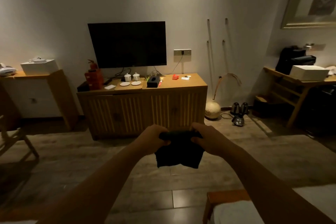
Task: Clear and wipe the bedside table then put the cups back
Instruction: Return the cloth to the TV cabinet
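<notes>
A dark cloth [179,152] is gripped by left hand [151,137] and right hand [209,139]; wiping looks next. Two lidded cups [132,76] sit well beyond, on the worktop [189,83]; clearing is needed first.

Bare forearms; no sleeves visible

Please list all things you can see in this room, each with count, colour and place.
TV: 1, black, on wall
cabinet: 1, wooden, under TV
lidded cups: 2, white, on cabinet
saucers: 2, white, before cups
tissue box: 1, black, on cabinet
extinguisher: 1, red, cabinet's left end
vase: 1, pale, floor right of cabinet
kettles: dark, on floor
cloth: 1, dark, held by both hands
left hand: grips cloth
right hand: grips cloth
</notes>
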